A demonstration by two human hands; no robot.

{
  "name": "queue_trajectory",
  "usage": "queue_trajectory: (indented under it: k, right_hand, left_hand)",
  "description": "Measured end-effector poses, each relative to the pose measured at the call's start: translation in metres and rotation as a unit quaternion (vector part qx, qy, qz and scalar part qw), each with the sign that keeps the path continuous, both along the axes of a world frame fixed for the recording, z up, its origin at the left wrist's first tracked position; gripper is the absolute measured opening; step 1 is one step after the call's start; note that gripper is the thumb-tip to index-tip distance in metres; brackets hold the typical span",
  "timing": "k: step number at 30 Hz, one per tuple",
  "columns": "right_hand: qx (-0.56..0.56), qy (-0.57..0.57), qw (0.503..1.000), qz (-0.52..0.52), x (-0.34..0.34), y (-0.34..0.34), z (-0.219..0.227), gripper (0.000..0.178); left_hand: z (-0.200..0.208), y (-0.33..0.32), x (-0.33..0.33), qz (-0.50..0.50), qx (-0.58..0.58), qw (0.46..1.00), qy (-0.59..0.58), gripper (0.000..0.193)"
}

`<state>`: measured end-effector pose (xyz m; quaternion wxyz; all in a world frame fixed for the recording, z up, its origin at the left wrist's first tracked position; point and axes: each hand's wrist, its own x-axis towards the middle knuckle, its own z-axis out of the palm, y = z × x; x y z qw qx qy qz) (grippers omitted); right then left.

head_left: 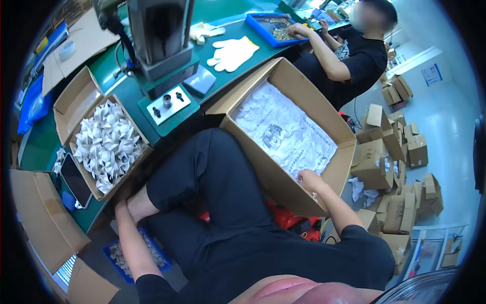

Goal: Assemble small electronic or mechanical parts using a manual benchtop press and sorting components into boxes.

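Resting the right hand (311,181) at the near end of a large cardboard box (309,96), bending its fingers narrowly at the lower edge of a crinkled white sheet (283,131); being unable to tell whether gripping the sheet or only touching it. Reaching the left hand (122,197) down beside a bare shin (143,204), into shadow by the bench edge; being unable to tell whether spreading it, closing it or holding anything.

Having the box just right of the dark-trousered knee (216,144) and beside the green bench (223,78). Seeing stiff, smooth brown walls around soft, puckered folds with dark print. Pointing the box's opening up toward the head, running its long axis slantwise from upper left, near the bench, to lower right, near the right forearm; running the sheet's length along that same slant.

Having on the left a smaller carton (76,104), heaped with white pieces (109,144), fan-like and sharp-bladed, pointing every way. Facing a smooth silvery plate (164,114) with dark knobs. Seeing farther off a white knit glove (233,54), lying flat.
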<state>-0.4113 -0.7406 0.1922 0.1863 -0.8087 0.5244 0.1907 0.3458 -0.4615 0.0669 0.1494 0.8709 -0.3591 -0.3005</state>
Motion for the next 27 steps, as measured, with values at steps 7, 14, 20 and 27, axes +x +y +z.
queue_trajectory:
  k: [7, 14, 20, 27]
  right_hand:
    - [-0.009, -0.075, 0.995, -0.06, 0.03, -0.025, 0.029, 0.02]
    - [0.097, -0.474, 0.858, -0.174, 0.19, -0.09, 0.125, 0.018]
    - [0.078, -0.724, 0.675, -0.12, 0.319, -0.106, 0.143, 0.027]
    - [0.245, -0.764, 0.583, -0.131, 0.433, -0.086, 0.141, 0.034]
  left_hand:
    - [-0.044, 0.01, 0.023, 0.043, -0.006, 0.998, 0.039, 0.048]
    - [-0.103, 0.044, 0.068, -0.023, -0.063, 0.998, -0.01, 0.053]
    - [-0.069, -0.001, 0.038, -0.031, -0.034, 0.999, -0.021, 0.058]
    - [-0.076, 0.043, 0.052, 0.004, -0.063, 0.989, -0.132, 0.07]
